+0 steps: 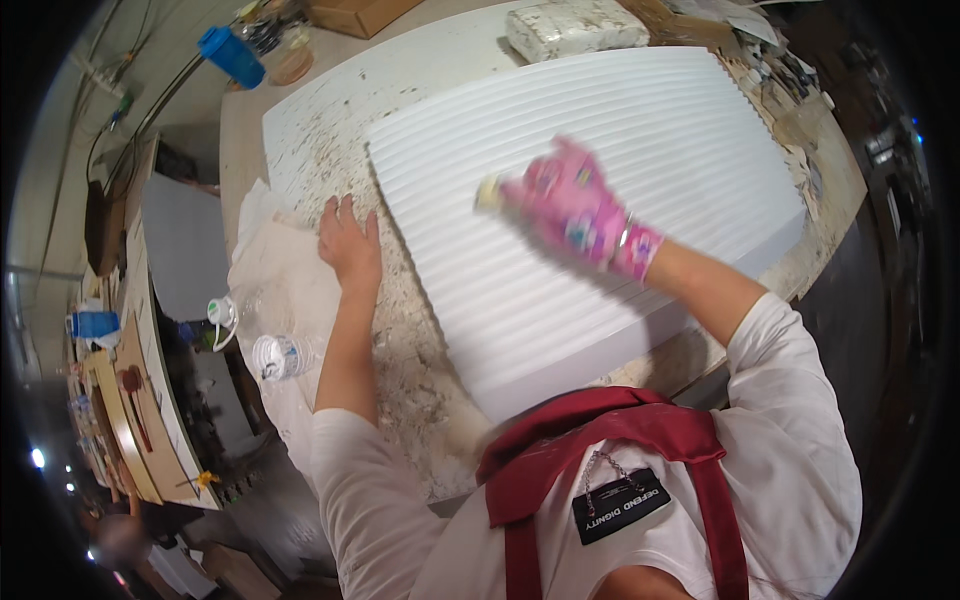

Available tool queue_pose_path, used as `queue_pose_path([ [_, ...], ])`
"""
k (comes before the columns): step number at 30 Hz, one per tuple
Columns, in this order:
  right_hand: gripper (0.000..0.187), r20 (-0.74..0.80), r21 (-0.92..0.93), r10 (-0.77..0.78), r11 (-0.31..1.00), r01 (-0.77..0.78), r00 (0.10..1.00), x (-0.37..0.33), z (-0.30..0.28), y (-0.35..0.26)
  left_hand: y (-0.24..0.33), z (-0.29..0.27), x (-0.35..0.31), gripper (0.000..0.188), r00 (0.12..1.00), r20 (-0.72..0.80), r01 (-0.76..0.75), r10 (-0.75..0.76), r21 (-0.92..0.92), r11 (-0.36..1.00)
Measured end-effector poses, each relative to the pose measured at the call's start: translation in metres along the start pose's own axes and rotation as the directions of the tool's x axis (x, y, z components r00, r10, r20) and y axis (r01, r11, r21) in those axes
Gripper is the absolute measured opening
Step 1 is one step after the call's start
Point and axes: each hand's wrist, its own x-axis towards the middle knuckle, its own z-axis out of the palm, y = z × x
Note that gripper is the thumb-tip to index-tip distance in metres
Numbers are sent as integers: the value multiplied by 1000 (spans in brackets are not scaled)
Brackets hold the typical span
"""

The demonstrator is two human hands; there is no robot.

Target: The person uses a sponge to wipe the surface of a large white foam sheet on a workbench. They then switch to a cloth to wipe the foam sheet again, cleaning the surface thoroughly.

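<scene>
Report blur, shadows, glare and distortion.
Head view: the gloved right hand and the small pale thing in it are blurred; head view: soft shadow on the white ridged panel near that hand; head view: lights glare at far left; head view: the table's edges bow.

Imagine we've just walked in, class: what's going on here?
The pink-gloved right hand holds a small pale piece over a ridged white slab; blur hides whether it touches. The bare left hand rests, fingers slightly spread, on the worktop left of the slab. A blue cup is at the far left.
</scene>
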Motion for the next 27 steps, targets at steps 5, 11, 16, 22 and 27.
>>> queue_pose_path([
  [5, 27, 63, -177, 242, 957, -228, 968, -36, 4, 76, 9, -18, 36, 43, 995, -38, -92, 89, -88, 992],
  [11, 27, 483, 440, 691, 339, -832, 537, -9, -23, 89, 0, 18, 31, 45, 1000, 10, 17, -18, 48, 999],
  [16, 26, 534, 441, 737, 175, -880, 414, -12, -24, 115, -1, 26, 38, 46, 1000, 8, 11, -10, -53, 999],
  [22, 21, 274, 509, -5, 849, -140, 962, 30, -4, 9, 2, 23, 35, 45, 998, -7, 59, -59, -32, 998],
  [27, 20, -124, 272, -284, 912, 308, 951, 86, 47, -19, 6, 17, 36, 40, 999, -11, 49, -50, -86, 995],
])
